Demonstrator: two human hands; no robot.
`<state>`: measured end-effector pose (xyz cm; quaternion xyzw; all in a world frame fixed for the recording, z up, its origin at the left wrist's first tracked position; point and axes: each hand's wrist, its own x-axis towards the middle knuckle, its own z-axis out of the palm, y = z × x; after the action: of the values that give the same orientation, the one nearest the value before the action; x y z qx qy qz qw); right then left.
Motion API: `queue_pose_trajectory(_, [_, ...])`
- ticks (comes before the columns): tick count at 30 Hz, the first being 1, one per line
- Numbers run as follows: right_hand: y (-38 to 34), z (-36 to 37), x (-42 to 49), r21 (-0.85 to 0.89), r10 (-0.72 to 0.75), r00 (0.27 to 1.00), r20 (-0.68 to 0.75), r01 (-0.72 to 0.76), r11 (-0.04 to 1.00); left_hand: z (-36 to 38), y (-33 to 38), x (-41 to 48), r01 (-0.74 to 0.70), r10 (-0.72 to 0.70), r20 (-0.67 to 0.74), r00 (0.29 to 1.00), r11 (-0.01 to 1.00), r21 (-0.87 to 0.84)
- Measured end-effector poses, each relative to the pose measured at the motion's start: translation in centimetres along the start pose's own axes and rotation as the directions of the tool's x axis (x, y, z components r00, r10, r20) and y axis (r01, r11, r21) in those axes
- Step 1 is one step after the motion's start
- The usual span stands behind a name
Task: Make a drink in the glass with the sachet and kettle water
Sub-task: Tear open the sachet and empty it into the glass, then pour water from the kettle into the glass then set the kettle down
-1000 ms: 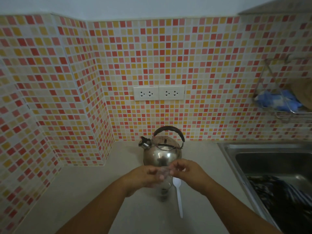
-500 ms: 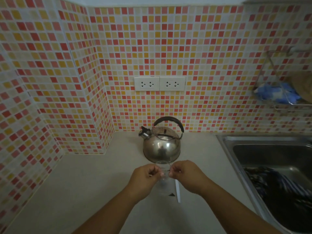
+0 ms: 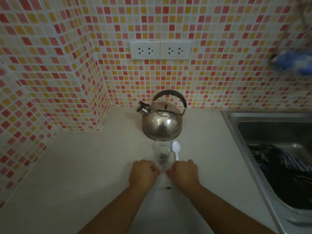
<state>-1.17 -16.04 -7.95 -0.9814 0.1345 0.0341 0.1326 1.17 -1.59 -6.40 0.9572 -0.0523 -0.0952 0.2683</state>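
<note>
Worktop (image 3: 84, 166): pale, mosaic-tiled corner, sink (image 3: 270, 132) right.
Count: one kettle (image 3: 162, 125), glass (image 3: 161, 150), spoon (image 3: 176, 148).
My hands: left hand (image 3: 143, 173) and right hand (image 3: 184, 173) pinching the sachet (image 3: 163, 180).

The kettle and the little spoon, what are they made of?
The kettle looks like shiny polished metal: it mirrors the room. Its handle looks dark, maybe plastic. The spoon looks like white plastic, smooth and thin, though that is a guess.

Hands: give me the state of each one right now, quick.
Left hand: closed, pinching the left edge of the sachet.
Right hand: closed, pinching the sachet's right edge.
</note>
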Motion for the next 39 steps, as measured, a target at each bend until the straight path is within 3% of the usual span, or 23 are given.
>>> queue_pose_trajectory(3, [0.2,1.0,-0.1,-0.022,0.009,0.999,-0.036,-0.010,1.000,0.7,-0.1,0.1,0.040,-0.041,0.009,0.999,0.993,0.112])
queue_pose_trajectory(9, [0.2,1.8,-0.3,-0.015,0.036,0.983,-0.179,-0.039,0.999,1.4,-0.5,0.2,0.044,-0.031,-0.090,0.995,0.988,0.147])
queue_pose_trajectory(12, [0.1,1.8,-0.5,-0.022,0.007,0.988,-0.153,-0.011,1.000,1.7,-0.6,0.2,0.036,-0.024,-0.079,0.997,0.986,0.165])
queue_pose_trajectory(16, [1.3,-0.1,-0.1,0.280,0.157,0.982,-0.101,-0.123,0.952,1.3,-1.6,0.0,0.063,-0.063,-0.142,0.988,0.998,-0.003])
queue_pose_trajectory(18, [2.0,-2.5,1.0,0.443,0.247,0.956,-0.158,-0.155,0.883,-0.3,-1.6,0.5,0.100,-0.143,-0.248,0.958,0.979,-0.178])
queue_pose_trajectory(21, [1.3,-7.8,5.3,0.577,0.270,0.873,-0.406,0.016,0.817,-5.0,-0.1,4.2,0.037,-0.219,-0.481,0.849,0.933,-0.359])
queue_pose_trajectory(24, [-1.5,-13.6,11.2,0.578,0.110,0.841,-0.530,0.262,0.773,-10.8,3.4,9.8,-0.157,-0.157,-0.584,0.796,0.878,-0.451])
queue_pose_trajectory(27, [-4.4,-17.1,16.6,0.348,-0.182,0.878,-0.443,0.355,0.867,-14.1,6.3,15.1,-0.231,-0.044,-0.464,0.885,0.823,-0.519])
queue_pose_trajectory(30, [-5.6,-17.2,20.0,0.085,-0.352,0.909,-0.224,0.378,0.922,-14.1,5.8,18.8,-0.088,0.024,-0.218,0.976,0.954,-0.288])
queue_pose_trajectory(32, [-5.5,-16.2,20.8,0.080,-0.346,0.931,-0.118,0.356,0.931,-13.1,4.3,19.8,-0.020,0.018,-0.009,1.000,0.981,-0.194])
queue_pose_trajectory(34, [-5.6,-15.4,21.8,0.172,-0.341,0.938,-0.065,0.347,0.922,-12.3,3.1,20.8,0.011,0.016,0.116,0.993,0.974,-0.226])
queue_pose_trajectory(39, [-5.4,-14.8,22.4,0.194,-0.405,0.906,-0.120,0.421,0.886,-12.6,2.4,21.7,-0.030,0.040,0.092,0.995,0.993,-0.112])
